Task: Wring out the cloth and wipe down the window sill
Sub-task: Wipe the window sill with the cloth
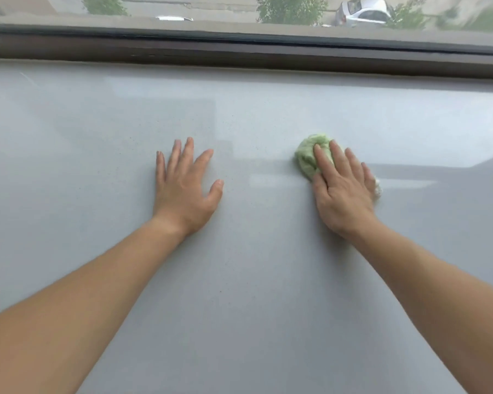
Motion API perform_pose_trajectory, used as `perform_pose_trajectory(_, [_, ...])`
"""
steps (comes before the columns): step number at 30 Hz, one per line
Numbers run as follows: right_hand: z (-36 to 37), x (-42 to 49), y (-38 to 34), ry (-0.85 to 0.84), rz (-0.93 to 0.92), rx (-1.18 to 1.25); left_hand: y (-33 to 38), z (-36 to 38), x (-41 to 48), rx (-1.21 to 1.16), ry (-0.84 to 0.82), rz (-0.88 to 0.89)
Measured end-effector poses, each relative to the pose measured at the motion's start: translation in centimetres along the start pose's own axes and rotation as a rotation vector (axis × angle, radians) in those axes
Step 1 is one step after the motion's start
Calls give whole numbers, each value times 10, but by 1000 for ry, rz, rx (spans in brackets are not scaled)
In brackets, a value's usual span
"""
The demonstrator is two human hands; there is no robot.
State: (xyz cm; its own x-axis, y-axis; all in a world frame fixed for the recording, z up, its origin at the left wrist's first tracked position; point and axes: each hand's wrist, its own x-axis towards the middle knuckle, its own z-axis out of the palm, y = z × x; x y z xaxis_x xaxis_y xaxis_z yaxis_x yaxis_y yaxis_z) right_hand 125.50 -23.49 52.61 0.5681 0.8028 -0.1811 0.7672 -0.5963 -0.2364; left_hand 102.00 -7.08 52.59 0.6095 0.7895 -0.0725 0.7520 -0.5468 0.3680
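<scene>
A wide, glossy light-grey window sill [239,280] fills most of the view. A crumpled light-green cloth [306,156] lies on it right of centre. My right hand [342,191] presses flat on top of the cloth, fingers stretched over it; a pale bit of cloth shows at the hand's right edge. My left hand [182,189] rests palm-down on the bare sill to the left, fingers spread, holding nothing. Both forearms reach in from the bottom corners.
A dark brown window frame [239,56] runs along the far edge of the sill. Through the glass I see trees and a parked white car [363,11] outside. A shadow falls across the sill at the right.
</scene>
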Motion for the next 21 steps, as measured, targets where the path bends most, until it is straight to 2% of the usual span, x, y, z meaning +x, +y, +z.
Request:
perform_pose_trajectory(2, [4, -7, -13, 24, 79, 1, 16, 6, -40, -16, 43, 37])
perform_pose_trajectory(3, [9, -21, -22, 31, 60, -17, 24, 10, -61, -29, 49, 50])
perform_pose_trajectory(8, [36, -131, -36, -22, -327, -70, 58, 37, -144, -84, 40, 25])
perform_pose_trajectory(11, [31, -138, -10, -76, -431, -98, 66, 47, -172, -29, 4, 34])
perform_pose_trajectory(15, [11, -98, 21, -27, -203, -53, 68, 53, -177, 129, -34, 44])
perform_pose_trajectory(18, [17, -100, 12, 11, -57, -32, 69, 56, -176, 161, -41, 35])
perform_pose_trajectory(21, [34, -150, -11, 43, -164, -68, 68, 57, -177, 165, -30, 39])
